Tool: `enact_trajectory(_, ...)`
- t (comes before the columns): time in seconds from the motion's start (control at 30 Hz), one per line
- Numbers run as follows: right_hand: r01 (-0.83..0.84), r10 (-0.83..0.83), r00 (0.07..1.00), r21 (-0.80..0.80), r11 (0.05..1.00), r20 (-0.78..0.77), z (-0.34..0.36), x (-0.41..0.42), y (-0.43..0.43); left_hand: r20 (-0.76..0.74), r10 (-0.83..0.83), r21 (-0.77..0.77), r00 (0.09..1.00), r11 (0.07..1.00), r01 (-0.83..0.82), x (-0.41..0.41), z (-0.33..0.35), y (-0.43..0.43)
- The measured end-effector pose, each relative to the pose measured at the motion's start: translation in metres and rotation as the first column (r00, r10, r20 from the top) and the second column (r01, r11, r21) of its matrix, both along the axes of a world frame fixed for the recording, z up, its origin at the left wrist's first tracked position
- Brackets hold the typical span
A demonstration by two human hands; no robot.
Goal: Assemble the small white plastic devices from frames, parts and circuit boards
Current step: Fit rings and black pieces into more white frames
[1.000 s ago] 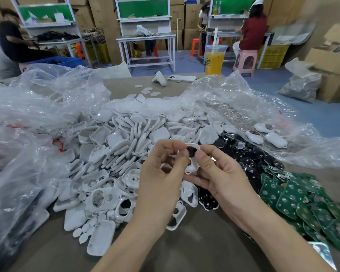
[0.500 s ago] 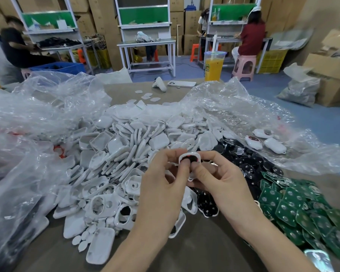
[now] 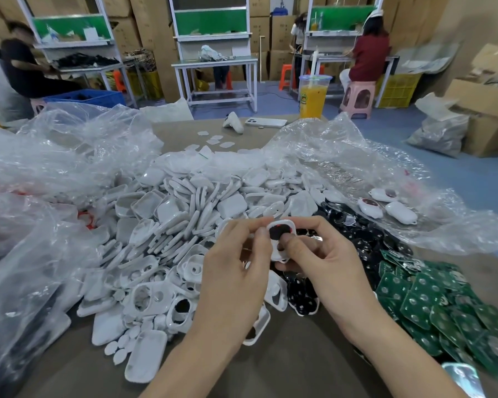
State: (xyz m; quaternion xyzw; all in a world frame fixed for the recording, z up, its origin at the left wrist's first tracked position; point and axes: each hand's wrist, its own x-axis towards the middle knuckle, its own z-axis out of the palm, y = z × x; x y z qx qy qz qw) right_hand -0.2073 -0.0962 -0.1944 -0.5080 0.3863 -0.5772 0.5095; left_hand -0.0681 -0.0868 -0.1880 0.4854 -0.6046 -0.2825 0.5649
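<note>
Two hands seat a black part in one frame.
Left hand [image 3: 236,271] and right hand [image 3: 322,262] both pinch the white frame [image 3: 279,254], its long axis near-to-far; green circuit boards [image 3: 431,300] lie by the right hand.

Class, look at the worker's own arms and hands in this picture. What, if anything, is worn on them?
The left hand and right hand wear no gloves. The forearms are uncovered too: no sleeve, watch or wristband shows down to the picture's lower edge.
</note>
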Motion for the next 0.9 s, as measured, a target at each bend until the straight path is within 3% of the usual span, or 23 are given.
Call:
enact_trajectory(0.4,0.014,-0.014,1.0,-0.036,0.999,-0.003,0.005,0.002,0.003,0.087,0.021,-0.018,0.996,1.0,-0.02,-0.001,-0.006,-0.005)
enact_trajectory(0.53,0.118,-0.144,0.978,-0.167,0.979,-0.152,0.002,0.003,0.005,0.194,0.083,-0.161,0.978,0.985,-0.052,0.001,-0.009,-0.006)
enact_trajectory(0.6,0.194,-0.281,0.925,-0.318,0.928,-0.257,0.0,0.001,0.006,0.253,0.122,-0.287,0.96,0.957,-0.046,0.003,-0.01,-0.006)
enact_trajectory(0.73,0.197,-0.554,0.753,-0.681,0.705,-0.356,-0.003,-0.001,0.007,0.316,0.169,-0.442,0.934,0.897,-0.013,0.007,-0.008,-0.003)
enact_trajectory(0.9,0.122,-0.644,0.692,-0.826,0.55,-0.327,0.0,-0.004,0.009,0.344,0.232,-0.529,0.91,0.848,-0.016,0.008,-0.005,-0.001)
